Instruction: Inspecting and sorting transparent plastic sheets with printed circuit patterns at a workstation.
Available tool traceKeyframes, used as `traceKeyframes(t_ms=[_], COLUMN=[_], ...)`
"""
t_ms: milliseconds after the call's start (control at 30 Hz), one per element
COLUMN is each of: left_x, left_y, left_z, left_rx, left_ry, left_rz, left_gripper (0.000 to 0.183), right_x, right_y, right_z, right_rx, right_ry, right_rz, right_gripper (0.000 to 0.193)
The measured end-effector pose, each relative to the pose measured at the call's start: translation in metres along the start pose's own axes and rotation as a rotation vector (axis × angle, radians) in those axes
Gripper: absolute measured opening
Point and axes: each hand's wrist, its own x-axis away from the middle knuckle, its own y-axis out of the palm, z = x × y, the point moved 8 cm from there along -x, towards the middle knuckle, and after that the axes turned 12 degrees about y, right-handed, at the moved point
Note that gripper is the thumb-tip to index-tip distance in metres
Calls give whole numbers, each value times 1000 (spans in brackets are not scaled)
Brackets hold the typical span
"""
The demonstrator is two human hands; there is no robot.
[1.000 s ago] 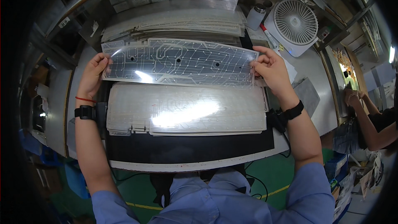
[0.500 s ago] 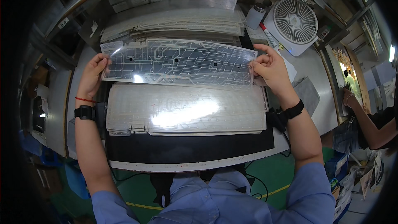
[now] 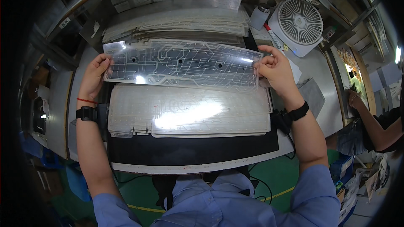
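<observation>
The clear sheet (image 3: 189,67) has its long axis running from nine o'clock to just past three, held over the bench (image 3: 333,111) at twelve o'clock of a pale stack of sheets (image 3: 134,105). It looks glossy, laced with pale circuit lines and dots. The left grip (image 3: 97,70) pinches its nine-o'clock end, the right grip (image 3: 274,70) its three-o'clock end.

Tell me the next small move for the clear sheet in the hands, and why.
Probably tilt the clear sheet slightly: bright glare whitens its upper left corner and a spot near its lower edge, making the surface there hard to see. The left hand and right hand hold opposite ends, so a slight turn would likely shift the glare.
</observation>
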Motion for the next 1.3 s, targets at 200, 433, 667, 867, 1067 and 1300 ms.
traceKeyframes(t_ms=[200, 433, 667, 867, 1067, 1300], left_x=[0, 1, 0, 0, 0, 0], left_y=[-1, -3, -5, -3, -5, -6], left_z=[1, 0, -2, 1, -1, -2], left_rx=[-12, 8, -5, -7, 4, 14], left_ry=[8, 9, 10, 22, 12, 14], left_rz=[1, 2, 16, -14, 9, 1], left_gripper=[15, 14, 16, 15, 15, 15], right_x=[1, 2, 3, 3, 4, 4], right_y=[1, 2, 3, 2, 3, 4], right_z=[-1, -3, -5, -3, -5, -5], right_rx=[-14, -6, -12, -29, -41, -36], right_ry=[14, 21, 25, 26, 31, 19], right_rz=[-5, 12, 6, -3, -6, -18], right_gripper=[49, 49, 49, 49, 49, 47])
